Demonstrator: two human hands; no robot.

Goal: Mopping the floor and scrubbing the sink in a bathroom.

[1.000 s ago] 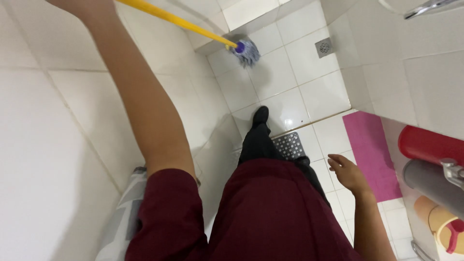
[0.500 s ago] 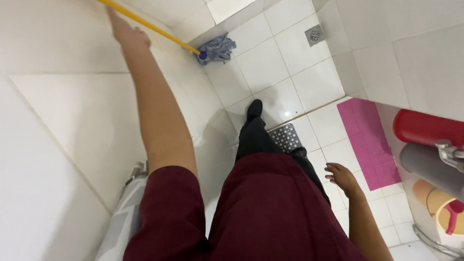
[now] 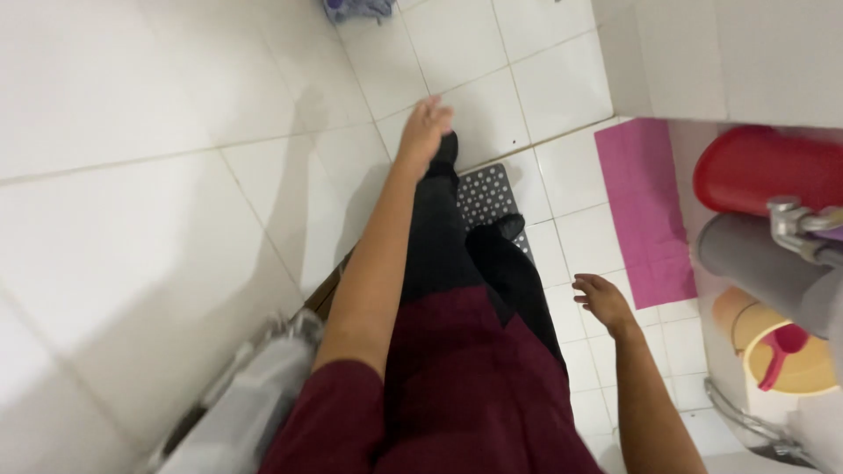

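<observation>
My left hand [image 3: 424, 125] hangs out in front of me above the white tiled floor, fingers loose and holding nothing. My right hand [image 3: 601, 300] hovers at my right side with its fingers spread, also free of anything. A blue and grey mop head [image 3: 356, 9] lies on the tiles at the top edge, well beyond my left hand; its handle is out of view. My legs in black stockings and a maroon garment fill the lower middle, one foot on a perforated metal drain cover [image 3: 488, 196].
A white tiled wall [image 3: 132, 175] runs along the left. A pink mat [image 3: 644, 206] lies on the floor to the right. Beside it stand a red container [image 3: 760, 167], a grey bucket [image 3: 760, 263], a yellow bucket with a red dipper [image 3: 786, 355] and a metal tap [image 3: 803, 224].
My left hand has let go of the yellow mop handle and dropped lower, toward my legs. The mop head now sits at the top edge as my view tilted downward.
</observation>
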